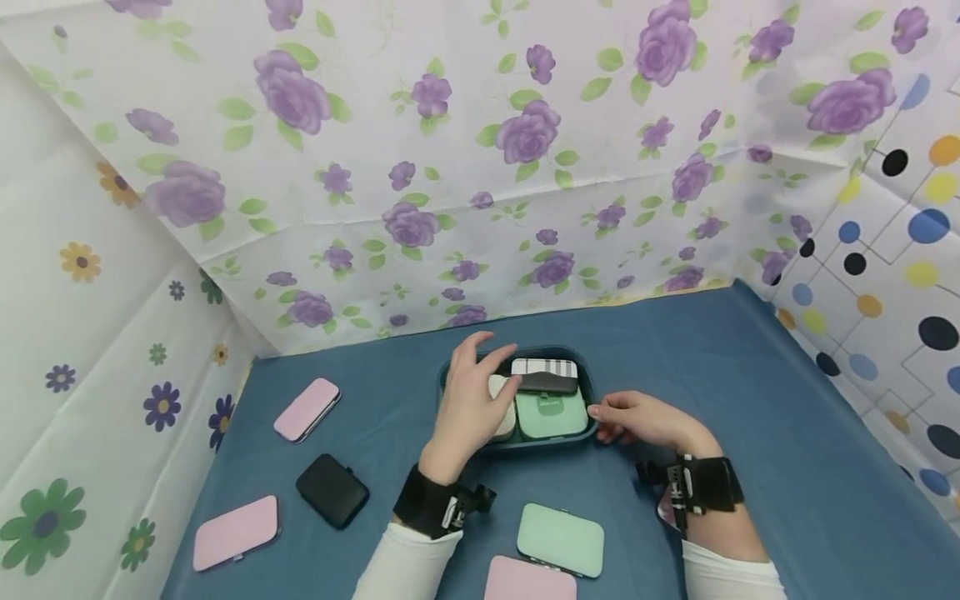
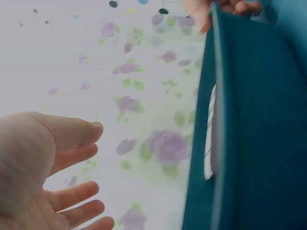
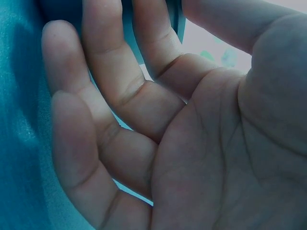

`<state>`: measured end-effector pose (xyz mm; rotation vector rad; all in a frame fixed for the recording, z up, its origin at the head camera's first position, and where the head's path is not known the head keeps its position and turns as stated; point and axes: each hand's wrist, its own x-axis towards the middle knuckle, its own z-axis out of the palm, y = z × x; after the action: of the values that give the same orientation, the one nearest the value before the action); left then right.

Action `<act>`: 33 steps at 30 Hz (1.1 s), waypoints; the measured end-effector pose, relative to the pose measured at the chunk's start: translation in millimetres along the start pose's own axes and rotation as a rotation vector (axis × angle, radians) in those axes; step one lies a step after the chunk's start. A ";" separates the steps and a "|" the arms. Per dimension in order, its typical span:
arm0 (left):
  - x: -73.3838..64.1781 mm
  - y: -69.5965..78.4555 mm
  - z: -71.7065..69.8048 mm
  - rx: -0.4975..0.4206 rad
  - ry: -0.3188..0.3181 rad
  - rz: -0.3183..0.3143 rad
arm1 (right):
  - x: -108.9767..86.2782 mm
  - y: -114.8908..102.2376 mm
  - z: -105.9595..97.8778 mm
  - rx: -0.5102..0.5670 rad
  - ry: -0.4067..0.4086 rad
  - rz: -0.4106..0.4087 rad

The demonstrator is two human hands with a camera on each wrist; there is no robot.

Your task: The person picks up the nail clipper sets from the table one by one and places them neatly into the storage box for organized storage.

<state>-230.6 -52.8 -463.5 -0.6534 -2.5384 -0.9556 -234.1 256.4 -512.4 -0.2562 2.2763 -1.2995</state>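
Observation:
A dark teal box [image 1: 536, 445] stands on the blue cloth. Inside lie a mint green case [image 1: 558, 419], a striped white-and-black case [image 1: 545, 377] and a cream case [image 1: 507, 423] partly hidden by my left hand [image 1: 468, 404]. That hand hovers over the box's left part, fingers spread and holding nothing; the left wrist view shows its thumb and fingers apart, beside the box's wall [image 2: 261, 124]. My right hand [image 1: 641, 419] pinches the box's right rim, thumb at the top edge. Close up in the right wrist view, its curled fingers [image 3: 108, 67] reach the box.
Left of the box lie two pink cases [image 1: 307, 409] and a black case [image 1: 332, 492]. Nearer me are a mint case [image 1: 561, 540] and another pink case [image 1: 530, 579]. One more case [image 1: 667, 508] is mostly hidden under my right wrist. Flower-patterned sheets [image 1: 480, 167] stand behind.

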 end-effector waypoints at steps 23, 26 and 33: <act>-30.3 -43.5 -54.4 -0.013 0.092 -0.094 | -2.2 -2.1 0.8 0.007 0.000 0.002; -30.4 -47.4 -56.6 -0.018 0.103 -0.109 | -1.8 -1.9 0.8 0.003 0.001 0.003; -30.6 -56.3 -65.5 -0.050 0.113 -0.169 | -1.6 -1.8 0.9 0.007 0.002 0.002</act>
<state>-224.7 -144.2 -460.7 -0.3917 -2.5069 -1.0831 -232.4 255.4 -510.7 -0.2509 2.2727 -1.3065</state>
